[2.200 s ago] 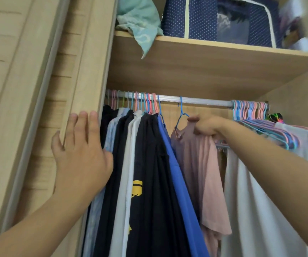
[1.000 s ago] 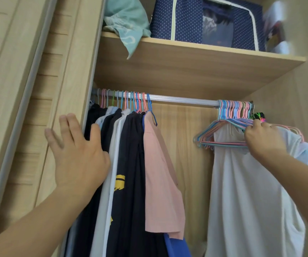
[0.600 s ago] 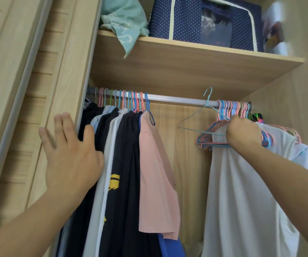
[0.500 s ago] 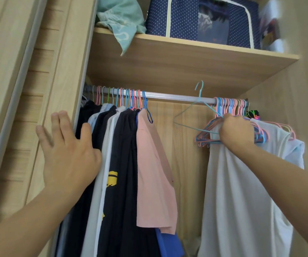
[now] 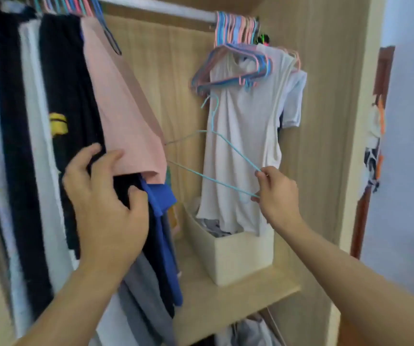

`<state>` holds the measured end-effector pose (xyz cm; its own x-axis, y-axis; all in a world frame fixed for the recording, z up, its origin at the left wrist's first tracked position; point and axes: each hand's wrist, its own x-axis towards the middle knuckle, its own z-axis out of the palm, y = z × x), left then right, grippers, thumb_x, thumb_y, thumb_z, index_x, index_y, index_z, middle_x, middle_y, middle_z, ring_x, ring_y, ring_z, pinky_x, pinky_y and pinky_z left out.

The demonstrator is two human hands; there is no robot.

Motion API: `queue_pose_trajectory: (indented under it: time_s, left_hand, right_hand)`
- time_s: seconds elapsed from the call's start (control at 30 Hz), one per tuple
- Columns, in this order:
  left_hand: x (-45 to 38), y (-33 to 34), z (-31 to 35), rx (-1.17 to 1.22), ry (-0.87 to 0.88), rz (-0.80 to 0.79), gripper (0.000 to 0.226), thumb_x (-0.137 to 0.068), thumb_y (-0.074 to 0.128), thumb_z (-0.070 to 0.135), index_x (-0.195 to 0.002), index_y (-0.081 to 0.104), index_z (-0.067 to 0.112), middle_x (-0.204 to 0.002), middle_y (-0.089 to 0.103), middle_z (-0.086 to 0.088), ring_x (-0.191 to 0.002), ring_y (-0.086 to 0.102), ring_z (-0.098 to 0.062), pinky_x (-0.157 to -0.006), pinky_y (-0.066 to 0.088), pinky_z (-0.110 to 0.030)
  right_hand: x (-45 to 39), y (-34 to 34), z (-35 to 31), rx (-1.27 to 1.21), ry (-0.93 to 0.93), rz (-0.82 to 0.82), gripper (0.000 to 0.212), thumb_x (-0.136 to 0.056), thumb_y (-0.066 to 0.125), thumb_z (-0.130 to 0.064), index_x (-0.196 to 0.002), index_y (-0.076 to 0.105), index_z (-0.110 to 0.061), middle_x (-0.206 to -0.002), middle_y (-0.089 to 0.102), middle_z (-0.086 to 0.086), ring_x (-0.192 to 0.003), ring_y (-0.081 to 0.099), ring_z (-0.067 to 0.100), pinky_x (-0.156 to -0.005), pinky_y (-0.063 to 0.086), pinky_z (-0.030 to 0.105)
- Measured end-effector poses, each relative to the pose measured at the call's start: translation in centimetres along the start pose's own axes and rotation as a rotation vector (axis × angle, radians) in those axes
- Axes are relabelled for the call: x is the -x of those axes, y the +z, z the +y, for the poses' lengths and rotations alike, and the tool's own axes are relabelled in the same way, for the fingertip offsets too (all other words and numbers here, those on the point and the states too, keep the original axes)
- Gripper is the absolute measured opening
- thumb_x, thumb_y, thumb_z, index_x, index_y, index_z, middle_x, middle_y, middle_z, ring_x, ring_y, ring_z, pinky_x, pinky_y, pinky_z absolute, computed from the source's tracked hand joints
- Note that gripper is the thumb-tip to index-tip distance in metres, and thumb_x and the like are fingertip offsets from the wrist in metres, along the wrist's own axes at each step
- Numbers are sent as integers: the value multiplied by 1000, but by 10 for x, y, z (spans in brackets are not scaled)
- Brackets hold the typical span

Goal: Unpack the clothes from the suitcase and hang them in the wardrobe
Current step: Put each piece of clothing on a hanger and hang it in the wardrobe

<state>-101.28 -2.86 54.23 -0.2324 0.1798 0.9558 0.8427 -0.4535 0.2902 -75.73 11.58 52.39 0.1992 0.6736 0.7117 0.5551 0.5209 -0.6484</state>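
Observation:
My right hand [image 5: 277,193] pinches the right end of an empty light-blue wire hanger [image 5: 215,146], held free below the rail in the middle of the wardrobe. My left hand [image 5: 103,201] rests against the hanging clothes at the left, fingers on the hem of a pink T-shirt [image 5: 123,108] and thumb against dark cloth. Dark, white and blue garments [image 5: 58,96] hang packed on the rail [image 5: 156,7]. A bunch of empty pink and blue hangers [image 5: 235,63] sits at the rail's right end over a white T-shirt [image 5: 245,146]. The suitcase is out of view.
A cream storage box [image 5: 240,255] holding cloth stands on the wooden shelf [image 5: 225,300] under the white T-shirt. The wardrobe's right side panel [image 5: 338,121] borders a pale wall and a brown door frame [image 5: 380,78]. More clothes lie below the shelf.
My right hand has lifted one light-blue hanger off the bunch and brought it down below the rail. My left hand moved from the door edge onto the clothes. The view dropped lower.

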Motion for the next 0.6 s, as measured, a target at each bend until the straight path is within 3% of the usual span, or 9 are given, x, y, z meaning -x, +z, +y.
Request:
queue_pose_trajectory:
  time_s: [0.07,0.13,0.2,0.27,0.33,0.4,0.5,0.6]
  left_hand:
    - [65,22,22,233,-127,-207,35,-87,53,5,-120,61,13,-124,57,3,-118,52,-7,-103,37,-17]
    - [139,45,37,333,-399,-511,21,-95,55,9,-104,66,25,-104,68,12,-101,62,0,-87,45,-16]
    - [215,69,49,405,-756,-824,21,-98,59,9,-95,67,29,-96,71,9,-95,68,-12,-79,49,-23]
    - [277,86,67,423,-974,-949,15,-99,59,12,-97,64,26,-101,70,-1,-94,69,-25,-79,53,-32]
    - [329,105,88,245,-834,-940,15,-90,61,21,-105,64,21,-106,65,-10,-100,61,-32,-85,50,-41]
    - [374,127,115,68,-661,-956,45,-86,69,19,-129,60,6,-128,55,-25,-122,48,-42,-104,40,-52]
    - [437,163,167,-5,-370,-1253,61,-95,67,34,-149,47,15,-153,35,-25,-141,31,-42,-115,28,-54]
    - [508,198,225,44,-214,-1619,62,-95,42,66,-134,65,23,-137,58,-12,-130,49,-34,-110,39,-48]
  right_hand:
    - [63,-31,43,-68,111,16,23,-104,49,-26,-85,61,-18,-66,60,3,-63,70,22,-61,59,39]
    - [132,-76,81,-111,234,25,23,-104,50,-21,-86,64,-23,-75,62,5,-65,68,21,-61,60,37]
    - [199,-135,118,-135,385,-14,24,-103,51,-9,-89,68,-19,-77,63,7,-61,64,7,-59,57,23]
    - [258,-198,152,-80,521,-63,22,-100,54,-6,-88,71,-13,-76,67,7,-63,62,7,-64,57,27]
    - [307,-266,189,-71,674,-95,20,-98,56,-10,-86,72,-10,-77,70,7,-66,64,25,-69,56,40]
    - [352,-332,221,-111,859,-117,22,-99,54,-7,-86,70,-2,-79,69,5,-60,61,28,-60,57,40]
    - [409,-417,258,-117,1067,-133,22,-98,55,-11,-89,69,4,-85,68,9,-59,60,23,-55,56,31]
    - [451,-496,294,-131,1172,-130,22,-97,55,-13,-92,70,2,-77,66,9,-58,60,19,-57,56,29]
